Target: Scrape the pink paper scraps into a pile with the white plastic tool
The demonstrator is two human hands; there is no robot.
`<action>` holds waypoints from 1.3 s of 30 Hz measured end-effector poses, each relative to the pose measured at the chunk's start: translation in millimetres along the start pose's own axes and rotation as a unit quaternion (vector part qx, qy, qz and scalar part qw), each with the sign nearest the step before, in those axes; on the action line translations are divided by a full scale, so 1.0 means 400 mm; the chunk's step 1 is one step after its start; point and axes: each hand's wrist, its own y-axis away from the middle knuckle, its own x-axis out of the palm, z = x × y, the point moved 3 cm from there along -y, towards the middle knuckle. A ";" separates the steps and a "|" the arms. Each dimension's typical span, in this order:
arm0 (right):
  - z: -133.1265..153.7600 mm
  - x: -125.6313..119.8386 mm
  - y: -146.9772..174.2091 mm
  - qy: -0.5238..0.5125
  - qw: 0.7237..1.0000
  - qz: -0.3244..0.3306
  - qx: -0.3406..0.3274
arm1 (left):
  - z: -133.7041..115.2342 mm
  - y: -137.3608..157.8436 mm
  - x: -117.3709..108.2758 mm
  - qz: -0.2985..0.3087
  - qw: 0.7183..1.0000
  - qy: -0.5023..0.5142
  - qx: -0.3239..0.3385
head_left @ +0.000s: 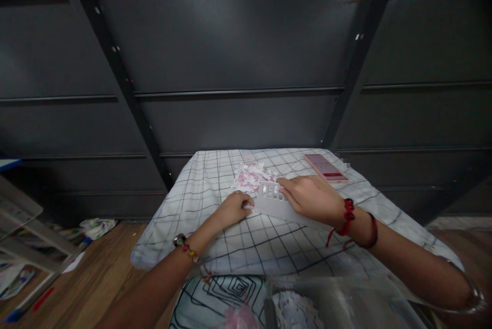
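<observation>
A white slotted plastic piece [273,206] is in my right hand [311,197], thumb and fingers closed around its right part. Several oblong openings run along its upper side, and the right end is hidden under my hand. My left hand [235,208] rests at the cloth, close to the left edge of the white piece. Its fingers are curled together, and a bit of white shows at the fingertips, too small to name. Just beyond both hands lies a loose pile of white and pink paper scraps [251,176].
A phone [326,167] with a lit screen lies on the right of the checked cloth [207,175]. Nearest me are a clear plastic box [357,293] and white paper scraps [294,311]. A dark panelled wall [238,42] closes off the far side; a shelf rack [26,226] stands left.
</observation>
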 end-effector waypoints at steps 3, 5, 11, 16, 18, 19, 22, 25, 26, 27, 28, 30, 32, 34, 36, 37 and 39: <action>-0.004 0.003 -0.001 -0.005 1.000 0.013 0.013 | -0.006 0.013 0.004 -0.032 0.999 0.007 0.003; -0.006 0.004 -0.002 -0.008 0.999 0.023 0.021 | -0.011 0.021 0.005 -0.061 0.998 0.012 0.009; -0.008 0.000 -0.010 -0.010 0.999 0.041 0.032 | -0.019 0.029 0.009 -0.074 0.997 0.000 0.010; -0.010 0.000 -0.017 -0.001 0.998 0.052 0.035 | -0.030 0.038 0.012 -0.072 0.997 -0.014 0.026; -0.011 0.002 -0.019 0.002 0.998 0.052 0.034 | -0.023 0.036 0.015 -0.074 0.997 -0.003 0.021; -0.011 0.002 -0.020 0.002 0.998 0.052 0.033 | -0.018 0.032 0.015 -0.072 0.997 0.005 0.018; -0.010 0.001 -0.023 0.001 0.998 0.053 0.032 | -0.004 0.020 0.016 -0.050 0.998 0.027 0.028; -0.009 -0.001 -0.024 0.001 0.998 0.052 0.032 | -0.004 0.016 0.012 -0.032 0.997 0.037 0.055; -0.009 -0.002 -0.025 0.001 0.998 0.051 0.032 | -0.007 0.018 0.011 -0.033 0.997 0.039 0.059; -0.010 -0.002 -0.025 0.001 0.998 0.049 0.032 | -0.009 0.021 0.010 -0.037 0.997 0.040 0.061; -0.010 -0.001 -0.025 0.000 0.998 0.047 0.031 | -0.012 0.025 0.009 -0.043 0.996 0.042 0.063; -0.012 0.001 -0.025 0.002 0.999 0.043 0.029 | -0.015 0.032 0.010 -0.051 0.996 0.045 0.065; -0.014 0.004 -0.025 0.002 0.999 0.041 0.026 | -0.013 0.037 0.012 -0.059 0.995 0.050 0.060; -0.016 0.008 -0.025 0.000 0.999 0.042 0.021 | -0.010 0.040 0.014 -0.066 0.995 0.053 0.049; -0.017 0.010 -0.025 -0.004 0.999 0.044 0.019 | -0.009 0.040 0.016 -0.067 0.996 0.049 0.043; -0.017 0.010 -0.025 -0.008 0.999 0.045 0.018 | -0.010 0.039 0.018 -0.066 0.996 0.046 0.039; -0.018 0.009 -0.024 -0.013 0.999 0.046 0.015 | -0.012 0.036 0.021 -0.063 0.997 0.043 0.020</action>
